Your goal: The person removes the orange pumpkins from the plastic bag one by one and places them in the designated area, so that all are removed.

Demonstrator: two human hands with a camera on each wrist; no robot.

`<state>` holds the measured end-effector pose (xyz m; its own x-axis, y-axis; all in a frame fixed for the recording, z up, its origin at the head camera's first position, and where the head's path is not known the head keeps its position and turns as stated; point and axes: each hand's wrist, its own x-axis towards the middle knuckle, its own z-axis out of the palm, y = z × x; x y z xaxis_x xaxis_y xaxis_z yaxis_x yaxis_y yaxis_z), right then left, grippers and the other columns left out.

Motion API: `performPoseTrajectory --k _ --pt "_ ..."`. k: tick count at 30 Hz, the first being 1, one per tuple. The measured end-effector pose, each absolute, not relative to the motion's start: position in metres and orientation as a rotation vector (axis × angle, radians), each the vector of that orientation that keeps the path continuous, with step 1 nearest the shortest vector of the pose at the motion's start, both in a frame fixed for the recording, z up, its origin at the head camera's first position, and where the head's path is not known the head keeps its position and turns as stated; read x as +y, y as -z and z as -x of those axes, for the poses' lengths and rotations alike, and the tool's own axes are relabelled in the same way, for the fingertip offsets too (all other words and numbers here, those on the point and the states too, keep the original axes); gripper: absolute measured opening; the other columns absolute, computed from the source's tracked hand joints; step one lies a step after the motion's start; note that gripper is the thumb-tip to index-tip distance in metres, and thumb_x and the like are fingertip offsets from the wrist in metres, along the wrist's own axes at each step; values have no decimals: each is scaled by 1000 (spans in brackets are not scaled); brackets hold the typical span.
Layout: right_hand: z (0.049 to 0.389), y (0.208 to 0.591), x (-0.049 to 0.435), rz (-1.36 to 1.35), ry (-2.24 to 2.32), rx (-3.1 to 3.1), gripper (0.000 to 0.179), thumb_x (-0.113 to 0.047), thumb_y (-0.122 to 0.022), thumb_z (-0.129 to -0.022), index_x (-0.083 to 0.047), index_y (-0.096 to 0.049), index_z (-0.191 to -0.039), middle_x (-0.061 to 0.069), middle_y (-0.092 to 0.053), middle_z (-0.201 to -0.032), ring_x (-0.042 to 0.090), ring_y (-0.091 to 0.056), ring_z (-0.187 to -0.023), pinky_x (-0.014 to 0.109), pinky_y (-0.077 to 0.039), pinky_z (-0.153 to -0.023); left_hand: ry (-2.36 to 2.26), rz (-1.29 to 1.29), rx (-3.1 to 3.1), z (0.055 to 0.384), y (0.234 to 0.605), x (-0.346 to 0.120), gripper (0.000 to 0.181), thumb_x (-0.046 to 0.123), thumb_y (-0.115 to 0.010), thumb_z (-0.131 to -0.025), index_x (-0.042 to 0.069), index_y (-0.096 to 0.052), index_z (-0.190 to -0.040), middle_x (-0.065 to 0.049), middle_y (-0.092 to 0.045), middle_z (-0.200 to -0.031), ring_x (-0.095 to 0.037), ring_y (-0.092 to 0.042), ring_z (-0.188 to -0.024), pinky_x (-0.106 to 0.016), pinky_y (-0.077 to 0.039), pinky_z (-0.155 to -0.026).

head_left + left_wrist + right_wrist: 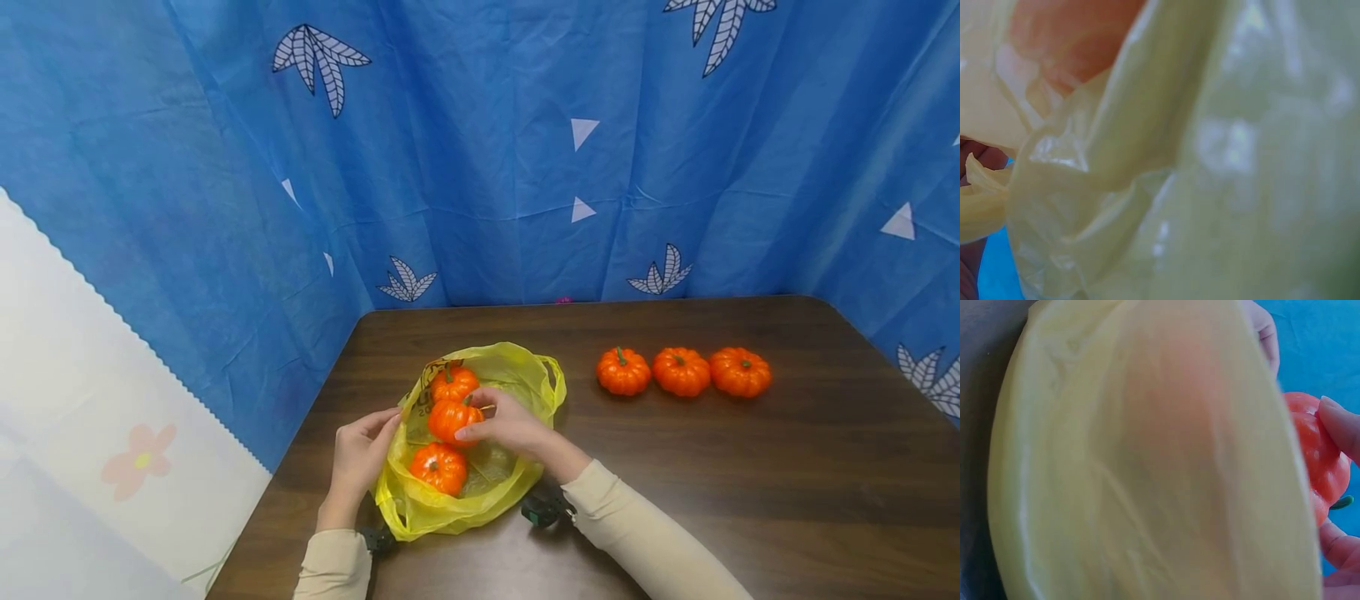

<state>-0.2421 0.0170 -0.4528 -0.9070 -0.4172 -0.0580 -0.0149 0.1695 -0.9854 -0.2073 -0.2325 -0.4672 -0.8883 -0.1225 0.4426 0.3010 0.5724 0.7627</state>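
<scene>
A yellow plastic bag (pixel 517 371) lies on the table with its mouth spread wide. My left hand (pixel 358 458) pinches the bag's left rim between thumb and fingers. Over the bag's opening, my right hand (pixel 513 427) grips a small orange pumpkin (pixel 448 420) with a green stem. Two more pumpkins are in the bag, one at the far side (pixel 453 383) and one at the near side (pixel 438 470). The right wrist view shows the gripped pumpkin (pixel 1319 453) partly behind the bag's wall. Bag plastic (pixel 1254 187) fills most of the left wrist view.
Three similar pumpkins stand in a row at the back right of the dark wooden table (pixel 750 475): a left one (pixel 623 372), a middle one (pixel 681 372) and a right one (pixel 740 372). A blue patterned curtain (pixel 510 167) hangs behind the table.
</scene>
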Motion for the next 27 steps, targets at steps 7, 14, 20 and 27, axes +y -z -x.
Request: performPoseTrajectory --k 7,14,20,27 --pt "239 447 26 425 1871 2088 56 -8 -83 -78 -1 -57 -127 21 -55 -132 35 -60 -114 36 -57 -89 1256 138 -2369 208 466 -232 14 8 -75 -89 4 -79 -102 -11 -78 -99 -23 -75 -86 -16 -58 -73" --pt "237 442 39 488 1891 2079 54 -6 -82 -79 -1 -58 -127 21 -54 -132 31 -58 -113 32 -57 -86 1245 148 -2364 209 467 -232 14 8 -75 -89 5 -80 -102 -10 -79 -98 -23 -75 -87 -12 -56 -73" --pt "233 439 55 545 1890 2074 59 -8 -82 -81 -2 -55 -133 18 -52 -139 33 -54 -121 31 -56 -89 1251 149 -2347 210 468 -233 13 8 -76 -89 6 -80 -101 -10 -79 -97 -17 -74 -83 -10 -55 -70" --pt "227 435 73 623 1854 2119 57 -11 -82 -83 -4 -55 -133 17 -54 -141 38 -52 -130 38 -56 -96 1230 133 -2367 208 466 -233 13 10 -75 -90 6 -80 -101 -8 -79 -98 -15 -74 -84 -13 -56 -72"
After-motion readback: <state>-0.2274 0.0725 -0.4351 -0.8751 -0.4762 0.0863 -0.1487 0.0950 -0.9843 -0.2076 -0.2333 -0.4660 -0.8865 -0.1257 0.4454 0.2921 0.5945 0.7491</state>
